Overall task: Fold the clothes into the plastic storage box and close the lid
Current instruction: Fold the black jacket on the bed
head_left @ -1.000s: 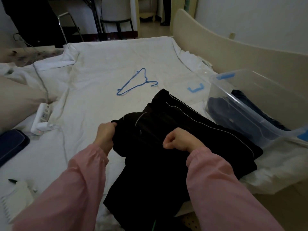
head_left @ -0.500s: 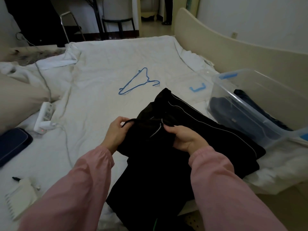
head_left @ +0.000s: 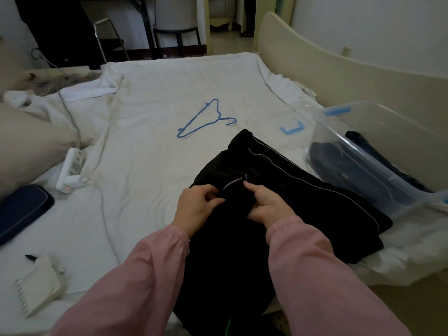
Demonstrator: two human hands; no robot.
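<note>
Black garment (head_left: 278, 209) lying at bed's (head_left: 150, 151) near edge; left hand (head_left: 197, 208) and right hand (head_left: 266, 206) both pinching its bunched fabric, fingers curled; storage box (head_left: 378, 151) sitting open at right edge.

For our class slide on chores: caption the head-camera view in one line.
Left hand and right hand pinch a black garment on the bed, beside the open plastic box.

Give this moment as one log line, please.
step: folding | left hand pinches black garment | right hand pinches it | storage box open, dark clothes inside
</note>
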